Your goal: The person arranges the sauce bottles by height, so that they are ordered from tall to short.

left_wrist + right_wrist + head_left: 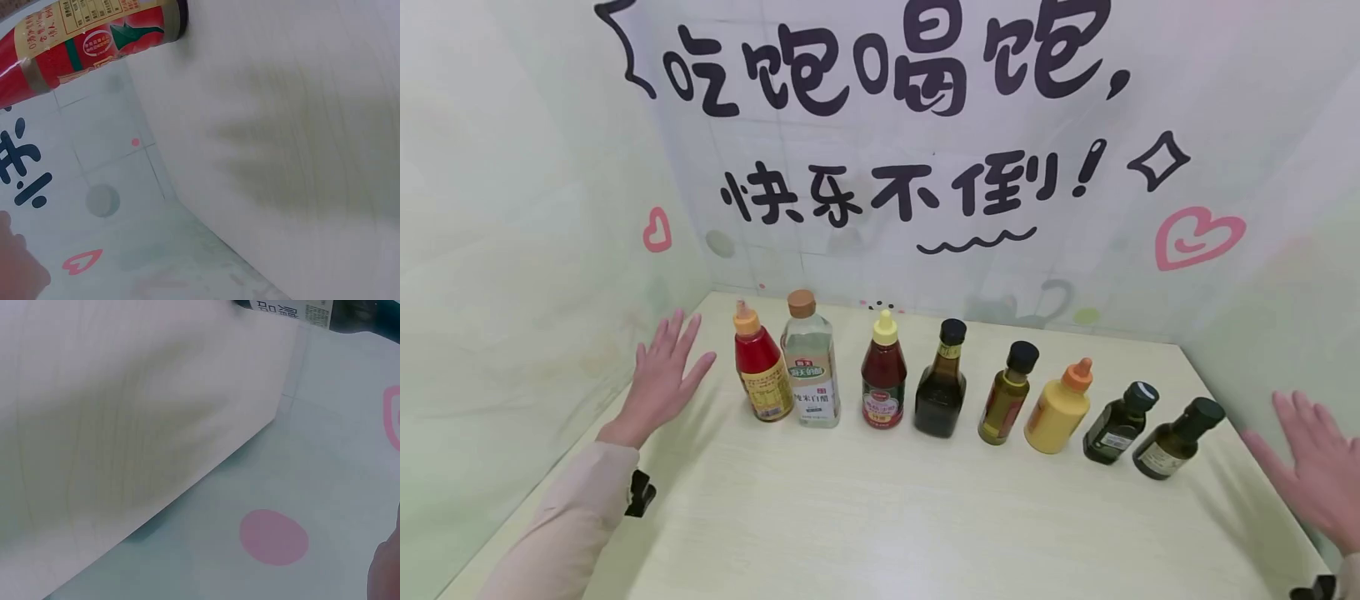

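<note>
My left hand is spread flat above the table's left side, holding nothing. Nearest to it stands a red squeeze bottle with an orange cap, also in the left wrist view as a red bottle. Over the right edge hovers my right hand, fingers straight and empty. A dark bottle with a black cap stands closest to it; its white label shows at the top of the right wrist view. Neither hand touches a bottle.
Between the end bottles stand a clear vinegar bottle, a yellow-capped ketchup bottle, a dark sauce bottle, a small oil bottle, a yellow squeeze bottle and a dark square bottle. Printed fabric walls enclose the pale table.
</note>
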`<state>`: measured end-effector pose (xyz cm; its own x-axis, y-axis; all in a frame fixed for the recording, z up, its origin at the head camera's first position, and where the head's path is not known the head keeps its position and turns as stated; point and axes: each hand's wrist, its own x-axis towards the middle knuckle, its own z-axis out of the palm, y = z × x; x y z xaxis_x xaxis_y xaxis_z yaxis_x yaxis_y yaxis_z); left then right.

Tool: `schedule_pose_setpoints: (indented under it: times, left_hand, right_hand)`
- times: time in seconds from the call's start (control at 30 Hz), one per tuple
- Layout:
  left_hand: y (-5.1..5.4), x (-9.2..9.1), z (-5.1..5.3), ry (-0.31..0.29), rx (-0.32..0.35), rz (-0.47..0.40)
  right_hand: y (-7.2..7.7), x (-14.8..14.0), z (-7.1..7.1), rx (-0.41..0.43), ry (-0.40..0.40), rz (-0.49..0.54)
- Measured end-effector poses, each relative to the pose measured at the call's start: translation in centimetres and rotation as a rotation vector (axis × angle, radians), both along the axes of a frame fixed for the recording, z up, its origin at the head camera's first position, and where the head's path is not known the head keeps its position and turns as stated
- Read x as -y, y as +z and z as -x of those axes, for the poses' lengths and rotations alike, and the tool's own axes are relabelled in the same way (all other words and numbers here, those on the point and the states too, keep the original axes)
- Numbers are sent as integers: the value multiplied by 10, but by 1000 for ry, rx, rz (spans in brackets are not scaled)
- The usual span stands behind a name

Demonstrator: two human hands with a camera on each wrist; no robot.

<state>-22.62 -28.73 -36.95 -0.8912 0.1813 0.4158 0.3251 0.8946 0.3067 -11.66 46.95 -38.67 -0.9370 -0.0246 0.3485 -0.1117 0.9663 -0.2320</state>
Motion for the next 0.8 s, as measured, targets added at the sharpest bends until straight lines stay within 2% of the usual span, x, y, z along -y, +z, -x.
schedule_pose_setpoints:
  times: [0.47,0.8]
  left_hand:
    - [13,-10,-1,-41,-31,-116]
    - [20,-19,-2,-89,-2,-268]
  right_hand:
    - [28,15,4,-73,20,14]
    - [48,36,11,-92,29,-18]
